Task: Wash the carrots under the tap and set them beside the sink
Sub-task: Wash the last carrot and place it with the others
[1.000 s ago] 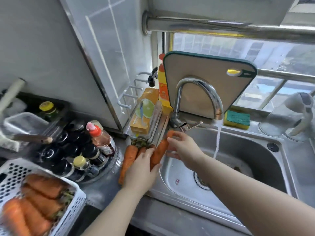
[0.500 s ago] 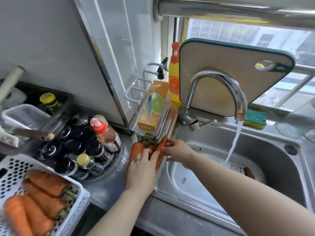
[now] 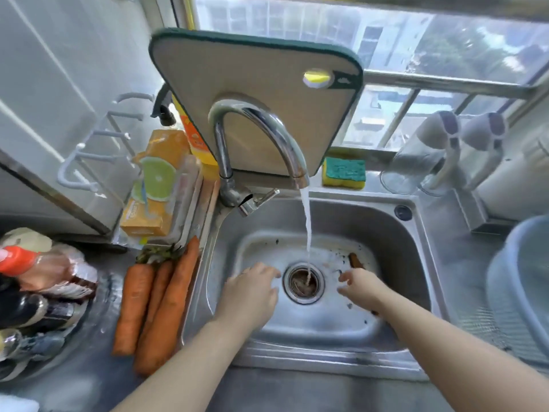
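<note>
On the far left, a group of dark bottles (image 3: 35,310) stands on the table (image 3: 89,379), and one bottle with a red cap (image 3: 15,260) is nearest to the left edge. They are blurred, so no labels can be read. To the right of them, three carrots (image 3: 160,298) lie on the table side by side, just beside the left rim of the sink (image 3: 326,364). Their green tops point to the far side and their thin ends point to the near side. The carrots touch one another. Behind them an orange box (image 3: 154,188) with a picture of a lime leans against a white wire rack (image 3: 98,150).

A cutting board (image 3: 258,84) with a green edge stands upright behind the tap (image 3: 258,126). Water (image 3: 307,221) falls from the tap straight into the drain (image 3: 303,282) in the middle of the sink. The left hand (image 3: 252,292) is low in the sink, just left of the drain, with its fingers relaxed and a little spread; it holds nothing. The right hand (image 3: 361,288) is just right of the drain, its fingers loosely bent and apart, and it also holds nothing. Neither hand is in the stream of water. A small brown piece (image 3: 355,260) lies on the sink bottom near the right hand; I cannot tell what it is.

Further right, a yellow and green sponge (image 3: 344,173) sits on the ledge behind the sink, then a clear jug (image 3: 416,162), and at the right edge a pale blue basin (image 3: 523,278).
</note>
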A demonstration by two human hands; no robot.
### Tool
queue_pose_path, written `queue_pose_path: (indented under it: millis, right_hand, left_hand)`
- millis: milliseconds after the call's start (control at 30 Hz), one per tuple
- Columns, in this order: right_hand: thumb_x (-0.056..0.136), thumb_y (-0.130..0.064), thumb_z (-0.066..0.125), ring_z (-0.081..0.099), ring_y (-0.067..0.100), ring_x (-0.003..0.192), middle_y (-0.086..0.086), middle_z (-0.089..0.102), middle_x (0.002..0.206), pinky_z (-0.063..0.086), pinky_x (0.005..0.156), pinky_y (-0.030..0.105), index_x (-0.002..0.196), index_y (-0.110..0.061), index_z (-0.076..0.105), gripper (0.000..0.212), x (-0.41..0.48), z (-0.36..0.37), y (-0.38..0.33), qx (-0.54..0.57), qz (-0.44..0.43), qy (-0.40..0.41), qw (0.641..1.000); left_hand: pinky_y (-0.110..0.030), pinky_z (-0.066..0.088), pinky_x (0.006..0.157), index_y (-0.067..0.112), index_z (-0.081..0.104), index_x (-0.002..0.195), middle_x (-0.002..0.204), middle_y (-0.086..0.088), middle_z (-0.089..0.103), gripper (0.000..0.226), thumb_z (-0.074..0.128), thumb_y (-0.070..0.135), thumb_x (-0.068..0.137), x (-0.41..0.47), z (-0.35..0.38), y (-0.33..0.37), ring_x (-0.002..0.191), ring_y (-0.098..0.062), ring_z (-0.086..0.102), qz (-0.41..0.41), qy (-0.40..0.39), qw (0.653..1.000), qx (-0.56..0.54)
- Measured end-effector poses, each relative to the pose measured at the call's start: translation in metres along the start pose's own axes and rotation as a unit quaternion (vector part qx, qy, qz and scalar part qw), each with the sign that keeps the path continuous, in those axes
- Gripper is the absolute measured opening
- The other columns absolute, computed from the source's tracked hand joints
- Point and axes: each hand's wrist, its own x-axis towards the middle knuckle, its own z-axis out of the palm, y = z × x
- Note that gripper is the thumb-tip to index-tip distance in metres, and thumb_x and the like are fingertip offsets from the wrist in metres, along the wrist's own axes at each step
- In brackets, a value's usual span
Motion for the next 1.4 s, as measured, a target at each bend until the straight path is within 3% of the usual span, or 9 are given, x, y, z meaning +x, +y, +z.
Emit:
queue_pose_path:
  millis: [233,433,633,700,833,933,1000,1167,1400]
  right_hand:
    - [0.091,-0.028,0.046,0.048,0.032,0.115,0.016,0.044,0.131,0.046,0.094,0.036,0.129,-0.026,0.050,0.039,0.069,0.019,0.070,-0.072,0.111,-0.027,0.991]
    - [0.085,-0.021,0.048,0.057,0.031,0.105,0.015,0.055,0.125,0.053,0.078,0.033,0.140,-0.031,0.040,0.056,0.096,0.043,0.079,-0.043,0.124,-0.014,0.991]
    - [0.082,-0.017,0.069,0.064,0.025,0.091,0.010,0.069,0.097,0.053,0.084,0.035,0.081,-0.020,0.070,0.003,0.044,0.014,0.045,0.254,0.055,0.060,0.964]
    - [0.084,-0.007,0.063,0.063,0.027,0.080,0.015,0.066,0.088,0.056,0.079,0.043,0.074,-0.015,0.060,0.013,0.015,0.002,0.026,0.359,0.025,0.009,0.933]
    - [0.089,-0.010,0.055,0.062,0.024,0.074,0.015,0.063,0.085,0.055,0.064,0.034,0.088,-0.012,0.046,0.010,-0.041,-0.015,-0.007,0.408,-0.031,-0.060,0.910]
    - [0.092,-0.032,0.055,0.054,0.010,0.058,0.006,0.061,0.079,0.042,0.047,0.019,0.100,-0.011,0.045,0.025,-0.067,-0.021,-0.022,0.363,-0.063,-0.043,0.929]
    - [0.094,-0.041,0.051,0.046,0.005,0.053,-0.001,0.056,0.074,0.033,0.039,0.012,0.106,-0.010,0.045,0.034,-0.074,-0.025,-0.027,0.316,-0.075,0.004,0.946]
    - [0.093,-0.034,0.053,0.043,0.005,0.055,-0.006,0.052,0.071,0.032,0.039,0.012,0.110,-0.010,0.046,0.031,-0.077,-0.041,-0.034,0.275,-0.097,0.025,0.956]
    - [0.090,-0.030,0.061,0.036,0.010,0.048,0.008,0.046,0.068,0.026,0.043,0.023,0.087,-0.005,0.049,0.028,-0.080,-0.057,-0.031,0.360,-0.104,-0.072,0.925]
  left_hand:
    - [-0.030,0.045,0.092,0.035,0.049,0.126,0.123,0.017,0.054,0.031,0.046,0.035,0.095,0.027,0.025,0.015,0.111,-0.009,0.054,-0.064,-0.075,0.992,-0.084]
    - [-0.027,0.046,0.088,0.035,0.052,0.123,0.116,0.016,0.057,0.029,0.046,0.033,0.094,0.029,0.026,0.012,0.105,-0.009,0.055,-0.094,-0.080,0.986,-0.109]
    - [-0.023,0.043,0.079,0.024,0.060,0.115,0.097,0.010,0.060,0.024,0.052,0.027,0.092,0.035,0.028,0.027,0.093,-0.012,0.058,-0.169,-0.115,0.949,-0.242]
    - [-0.025,0.043,0.076,0.020,0.060,0.112,0.096,0.005,0.064,0.021,0.050,0.026,0.094,0.036,0.027,0.041,0.092,-0.013,0.061,-0.233,-0.149,0.890,-0.363]
    - [-0.037,0.046,0.088,0.012,0.054,0.121,0.120,-0.010,0.061,0.033,0.044,0.034,0.099,0.038,0.033,0.072,0.108,-0.023,0.058,-0.337,-0.189,0.672,-0.631]
    - [-0.029,0.052,0.057,0.001,0.056,0.114,0.108,-0.021,0.065,0.033,0.041,0.028,0.101,0.049,0.038,0.090,0.070,-0.022,0.065,-0.329,-0.109,0.570,-0.745]
    - [-0.028,0.051,0.053,0.001,0.055,0.100,0.097,-0.019,0.065,0.023,0.043,0.021,0.100,0.057,0.036,0.101,0.065,-0.022,0.064,-0.340,-0.039,0.547,-0.764]
    - [-0.027,0.044,0.057,0.008,0.049,0.115,0.070,-0.006,0.049,0.021,0.039,0.007,0.097,0.078,0.018,0.107,0.057,-0.016,0.049,-0.338,0.092,0.598,-0.721]
    - [-0.019,0.038,0.043,0.009,0.053,0.085,0.039,0.005,0.035,0.027,0.035,0.019,0.103,0.088,-0.002,0.097,0.030,-0.008,0.033,-0.349,0.065,0.398,-0.846]
